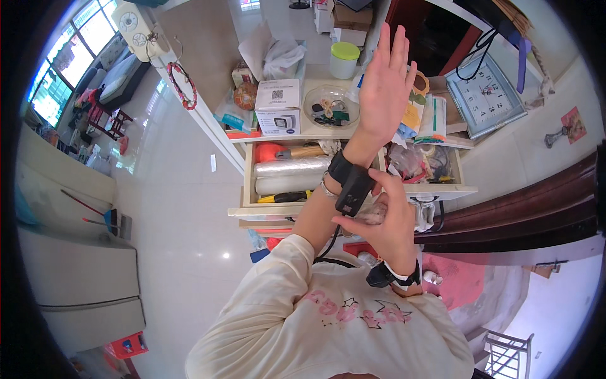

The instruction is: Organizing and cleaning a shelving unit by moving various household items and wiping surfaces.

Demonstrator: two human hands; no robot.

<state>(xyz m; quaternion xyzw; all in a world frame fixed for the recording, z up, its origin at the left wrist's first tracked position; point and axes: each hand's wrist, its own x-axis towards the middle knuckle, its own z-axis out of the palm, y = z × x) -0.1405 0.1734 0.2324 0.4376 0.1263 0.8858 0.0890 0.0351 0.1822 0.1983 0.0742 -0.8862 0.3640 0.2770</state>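
My left hand (386,92) is raised over the cabinet top with its fingers extended and holds nothing. A black strap (340,168) circles its wrist, carrying a small black box-shaped device (354,189) with a cable running down towards my body. A metal bracelet (327,186) sits just below the strap. My right hand (390,215) grips the device between thumb and index finger, at its lower and upper ends. Another black strapped device (378,275) is on my right wrist. Beneath my arms, two pulled-out drawers are partly hidden.
The left drawer (265,208) holds clear-wrapped rolls (291,168) and a yellow-black tool (284,197). The right drawer (442,188) contains bags and cords. On the cabinet top are a white carton (278,111), a glass bowl (331,90), a green-lidded tub (344,60) and a square clock (486,92).
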